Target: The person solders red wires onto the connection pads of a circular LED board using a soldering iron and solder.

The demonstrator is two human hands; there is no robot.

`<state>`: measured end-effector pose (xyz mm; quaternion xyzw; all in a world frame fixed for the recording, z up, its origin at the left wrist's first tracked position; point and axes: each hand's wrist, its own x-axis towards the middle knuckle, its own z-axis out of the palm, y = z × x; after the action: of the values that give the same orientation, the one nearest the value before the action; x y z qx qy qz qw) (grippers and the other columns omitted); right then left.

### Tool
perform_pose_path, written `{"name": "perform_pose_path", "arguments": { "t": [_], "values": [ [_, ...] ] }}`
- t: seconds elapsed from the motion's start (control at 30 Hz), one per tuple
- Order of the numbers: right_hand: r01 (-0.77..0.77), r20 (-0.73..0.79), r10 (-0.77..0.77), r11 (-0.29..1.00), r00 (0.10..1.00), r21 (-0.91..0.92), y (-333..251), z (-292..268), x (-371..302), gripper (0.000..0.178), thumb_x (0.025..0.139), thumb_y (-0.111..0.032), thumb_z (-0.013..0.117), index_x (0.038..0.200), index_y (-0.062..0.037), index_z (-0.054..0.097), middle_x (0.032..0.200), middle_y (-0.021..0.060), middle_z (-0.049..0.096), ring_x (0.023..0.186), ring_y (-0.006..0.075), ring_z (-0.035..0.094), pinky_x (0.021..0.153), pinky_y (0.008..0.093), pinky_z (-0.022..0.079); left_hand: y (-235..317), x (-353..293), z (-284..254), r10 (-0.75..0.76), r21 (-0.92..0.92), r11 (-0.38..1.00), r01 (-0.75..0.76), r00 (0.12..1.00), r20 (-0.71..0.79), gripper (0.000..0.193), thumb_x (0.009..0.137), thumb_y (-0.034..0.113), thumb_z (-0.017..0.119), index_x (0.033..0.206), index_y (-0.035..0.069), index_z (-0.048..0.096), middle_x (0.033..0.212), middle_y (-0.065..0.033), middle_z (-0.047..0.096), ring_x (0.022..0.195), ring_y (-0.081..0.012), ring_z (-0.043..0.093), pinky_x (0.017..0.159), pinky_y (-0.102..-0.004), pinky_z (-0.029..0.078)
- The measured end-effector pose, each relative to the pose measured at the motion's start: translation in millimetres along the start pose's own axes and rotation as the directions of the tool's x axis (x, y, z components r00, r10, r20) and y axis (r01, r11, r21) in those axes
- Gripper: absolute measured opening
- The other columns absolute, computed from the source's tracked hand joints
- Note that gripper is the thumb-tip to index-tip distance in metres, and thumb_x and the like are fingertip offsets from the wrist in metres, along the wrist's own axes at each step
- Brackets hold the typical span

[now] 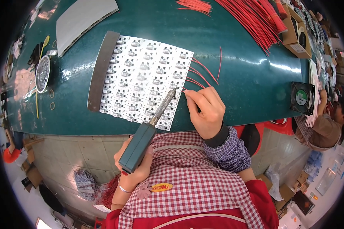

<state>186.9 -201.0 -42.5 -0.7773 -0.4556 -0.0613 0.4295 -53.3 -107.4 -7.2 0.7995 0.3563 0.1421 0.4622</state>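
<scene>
Head cam: left hand (144,168) grips boxy dark-green soldering iron (139,147), right hand (207,110) pinching thin red wire (184,89) (white circuit panel (142,72)'s right edge).

L hand (144,166) on the near side of the board (143,78), fingers curled in a firm grip; L forearm (120,196) comes up from below it. R hand (208,111) just off the board's R edge, thumb & index tips pinched tog., back of hand up; R forearm (230,152) slants up-L twd board.
</scene>
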Motion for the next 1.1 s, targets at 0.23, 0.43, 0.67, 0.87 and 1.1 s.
{"name": "perform_pose_path", "arguments": {
  "t": [0.23, 0.43, 0.67, 0.87, 1.1],
  "values": [
    [0.004, 0.008, -0.004, 1.0, 1.0, -0.03, 0, 3, -1, 0.024, 0.073, 0.008, 0.077, 0.095, -0.0013, 0.07, 0.077, 0.0081, 0.054, 0.068, 0.0256, 0.056, 0.058, 0.0373, 0.047, 11, 14, 3, 0.087, -0.004, 0.996, -0.087, 0.996, 0.036, 0.022, 0.076, -0.006, 0.073, 0.098, -0.006, 0.071, 0.094, -0.0174, 0.07, 0.07, -0.0285, 0.07, 0.063, -0.0317, 0.055],
    [0.011, 0.02, -0.01, 0.999, 1.0, -0.05, -1, 1, -1, 0.024, 0.074, 0.008, 0.075, 0.096, -0.0009, 0.069, 0.077, 0.0081, 0.054, 0.069, 0.0258, 0.056, 0.059, 0.0374, 0.047, 7, 12, 4, 0.02, -0.056, 0.998, -0.017, 0.999, 0.05, 0.018, 0.076, -0.006, 0.072, 0.094, -0.005, 0.069, 0.089, -0.015, 0.068, 0.066, -0.0262, 0.067, 0.059, -0.0306, 0.052],
    [0.01, 0.02, -0.009, 0.999, 1.0, -0.051, -1, 3, 0, 0.022, 0.075, 0.008, 0.075, 0.094, -0.0014, 0.068, 0.077, 0.008, 0.052, 0.069, 0.0261, 0.056, 0.06, 0.0375, 0.047, -8, 3, 4, 0.064, -0.003, 0.998, -0.064, 0.998, 0.023, 0.023, 0.076, -0.003, 0.075, 0.098, -0.005, 0.071, 0.093, -0.0184, 0.07, 0.071, -0.0299, 0.071, 0.064, -0.033, 0.056],
    [0.004, 0.025, -0.002, 0.997, 1.0, -0.074, -2, 1, 1, 0.021, 0.075, 0.007, 0.075, 0.093, -0.002, 0.067, 0.077, 0.008, 0.052, 0.07, 0.026, 0.057, 0.061, 0.0377, 0.048, -9, -4, 2, -0.018, -0.047, 0.999, 0.016, 0.999, -0.031, 0.025, 0.076, -0.001, 0.077, 0.1, -0.005, 0.072, 0.097, -0.0204, 0.071, 0.074, -0.0315, 0.072, 0.066, -0.0346, 0.056],
    [-0.067, 0.177, 0.055, 0.996, 0.983, 0.058, 18, -46, 36, 0.015, 0.081, 0.001, 0.073, 0.095, -0.0025, 0.07, 0.087, 0.01, 0.063, 0.081, 0.0302, 0.063, 0.068, 0.0395, 0.051, -11, -6, 3, -0.024, -0.1, 0.995, 0.018, 0.998, -0.061, 0.026, 0.079, -0.001, 0.077, 0.104, -0.005, 0.071, 0.093, -0.0164, 0.071, 0.072, -0.0237, 0.07, 0.064, -0.031, 0.055]
  ]
}}
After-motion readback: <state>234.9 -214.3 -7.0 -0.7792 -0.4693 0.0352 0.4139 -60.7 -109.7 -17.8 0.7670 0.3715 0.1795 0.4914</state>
